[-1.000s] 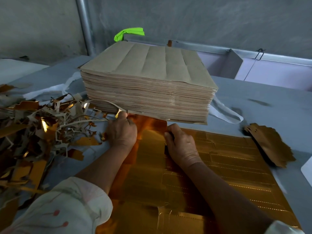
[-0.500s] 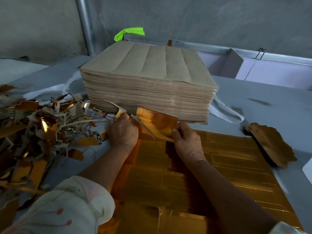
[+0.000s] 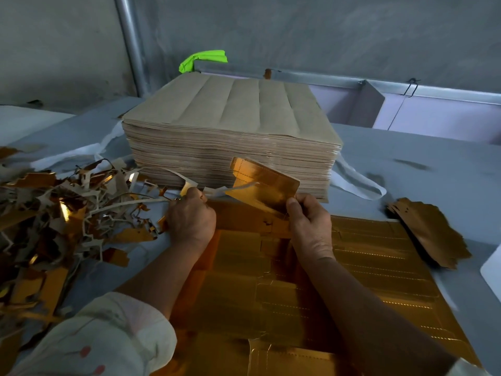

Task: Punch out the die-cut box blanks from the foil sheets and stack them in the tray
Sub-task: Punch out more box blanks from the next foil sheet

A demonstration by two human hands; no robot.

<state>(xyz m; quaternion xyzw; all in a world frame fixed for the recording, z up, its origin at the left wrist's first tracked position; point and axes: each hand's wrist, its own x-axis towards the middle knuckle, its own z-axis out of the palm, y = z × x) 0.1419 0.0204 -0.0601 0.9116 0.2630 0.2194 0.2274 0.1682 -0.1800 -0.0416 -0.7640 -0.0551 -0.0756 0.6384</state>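
A gold foil sheet (image 3: pixel 366 272) with die-cut lines lies flat in front of me. My right hand (image 3: pixel 310 223) pinches a gold box blank (image 3: pixel 264 183) by its near corner and holds it tilted up above the sheet's far edge. My left hand (image 3: pixel 191 218) grips a thin strip of waste trim (image 3: pixel 217 189) at the sheet's far left corner; the strip still runs to the blank. Behind both hands stands a tall stack of sheets (image 3: pixel 230 142), brown side up.
A heap of gold and brown offcuts (image 3: pixel 54 221) covers the table to the left. A small pile of gold blanks (image 3: pixel 431 234) lies at the right. A metal-edged tray (image 3: pixel 433 118) runs along the back right. White straps (image 3: pixel 360 180) trail from under the stack.
The blank lay flat in the sheet, then my right hand lifted it up and away from the sheet. My left hand stayed at the corner on the trim.
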